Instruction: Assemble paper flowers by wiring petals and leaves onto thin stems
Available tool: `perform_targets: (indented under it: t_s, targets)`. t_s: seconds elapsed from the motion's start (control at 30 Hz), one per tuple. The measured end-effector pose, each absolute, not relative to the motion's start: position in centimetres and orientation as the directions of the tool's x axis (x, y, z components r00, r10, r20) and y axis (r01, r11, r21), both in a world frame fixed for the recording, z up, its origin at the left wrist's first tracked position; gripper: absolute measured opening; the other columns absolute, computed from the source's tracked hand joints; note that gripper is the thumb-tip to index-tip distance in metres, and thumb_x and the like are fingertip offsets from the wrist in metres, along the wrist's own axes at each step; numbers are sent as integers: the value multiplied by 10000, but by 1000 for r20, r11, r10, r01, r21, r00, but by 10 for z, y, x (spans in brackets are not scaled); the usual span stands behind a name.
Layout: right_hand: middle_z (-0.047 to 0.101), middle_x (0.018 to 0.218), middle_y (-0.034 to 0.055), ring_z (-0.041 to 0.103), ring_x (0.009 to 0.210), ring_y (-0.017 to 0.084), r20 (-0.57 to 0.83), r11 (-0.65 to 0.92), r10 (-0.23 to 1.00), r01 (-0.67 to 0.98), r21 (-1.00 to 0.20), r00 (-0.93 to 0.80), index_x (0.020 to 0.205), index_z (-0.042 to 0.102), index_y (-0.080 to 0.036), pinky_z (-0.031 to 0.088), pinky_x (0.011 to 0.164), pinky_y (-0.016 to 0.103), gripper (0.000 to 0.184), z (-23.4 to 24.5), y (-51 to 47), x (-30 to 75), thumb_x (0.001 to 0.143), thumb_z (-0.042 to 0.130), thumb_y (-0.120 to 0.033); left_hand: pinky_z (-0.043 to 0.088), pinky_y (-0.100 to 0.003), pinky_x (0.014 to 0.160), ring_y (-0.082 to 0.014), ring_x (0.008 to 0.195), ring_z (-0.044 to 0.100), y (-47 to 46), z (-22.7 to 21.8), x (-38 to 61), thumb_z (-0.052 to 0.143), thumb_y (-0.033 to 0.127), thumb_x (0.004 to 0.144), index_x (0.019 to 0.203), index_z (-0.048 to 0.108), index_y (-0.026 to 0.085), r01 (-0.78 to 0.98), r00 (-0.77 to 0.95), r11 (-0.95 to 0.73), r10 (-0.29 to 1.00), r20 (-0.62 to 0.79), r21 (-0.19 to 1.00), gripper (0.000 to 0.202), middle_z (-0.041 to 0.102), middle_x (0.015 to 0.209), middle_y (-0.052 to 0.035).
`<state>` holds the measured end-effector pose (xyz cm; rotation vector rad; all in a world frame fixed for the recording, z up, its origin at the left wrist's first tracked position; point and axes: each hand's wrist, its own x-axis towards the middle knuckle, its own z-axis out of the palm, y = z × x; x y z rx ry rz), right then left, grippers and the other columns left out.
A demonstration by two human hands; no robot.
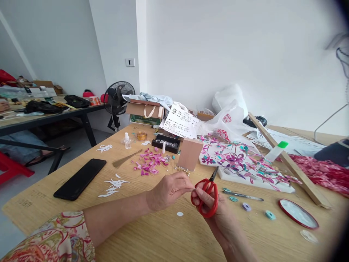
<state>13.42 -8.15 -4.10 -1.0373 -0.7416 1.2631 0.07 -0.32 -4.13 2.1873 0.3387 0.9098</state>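
Note:
Red-handled scissors [215,193] rest in my right hand [209,202], the dark blades pointing up and away from me. My right thumb and finger also meet the fingertips of my left hand [167,191]. Those left fingers are pinched together over the table, and whatever lies between them is too small to make out. Just below both hands lies a small white oval piece [180,214]. Beyond them are a pile of pink petals [149,162] and an upright wooden block [190,154] with small beads [182,169] at its foot.
A black phone [80,179] and white paper-like slivers [113,187] lie left. At right are tweezers [245,195], thread spools [270,214], a red-rimmed oval [298,213], a wooden bar [289,163] and flower sprays [234,154] on white foam. A small bottle [127,141] stands farther back.

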Motion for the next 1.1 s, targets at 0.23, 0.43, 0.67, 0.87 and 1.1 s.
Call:
perform_targets:
  t_s: [0.23,0.43,0.67,0.87,1.1]
  targets:
    - [523,530,-17,437,492,87,-160,-70,976,-481,-874,150,635,543,-167,325,463,199,240,-43,-82,133,590,701,-342,414,-247,720,-152,799,540,-1,-41,-7,347,232,852,959,634,194,47,788,-880,323,524,473,309,597,871,-94]
    - [522,549,-20,447,500,96,-77,5,964,-306,-952,256,668,537,-172,335,453,202,234,-44,-82,139,594,699,-325,404,-255,706,-148,774,532,-3,-40,-4,389,247,831,942,592,153,17,718,-748,471,513,663,249,589,839,-82]
    - [481,511,-51,406,437,85,71,64,940,31,-997,335,619,512,-198,325,394,204,233,-45,-81,137,578,678,-355,349,-182,501,-62,537,440,-2,-49,7,575,346,712,731,524,129,-13,782,-189,610,128,982,224,510,619,15]
    - [500,513,-46,418,438,82,119,82,947,134,-988,299,618,515,-191,335,405,199,185,-47,-81,136,633,637,-329,365,-197,496,-78,538,489,1,-50,10,642,316,635,690,498,130,-68,806,27,591,39,997,241,530,589,15]
    - [550,542,-24,494,495,119,65,51,938,48,-998,341,661,538,-191,365,413,211,233,-50,-79,138,599,672,-371,340,-199,535,-66,557,459,2,-57,12,610,193,651,809,590,132,-63,733,-101,670,115,993,170,504,597,32]
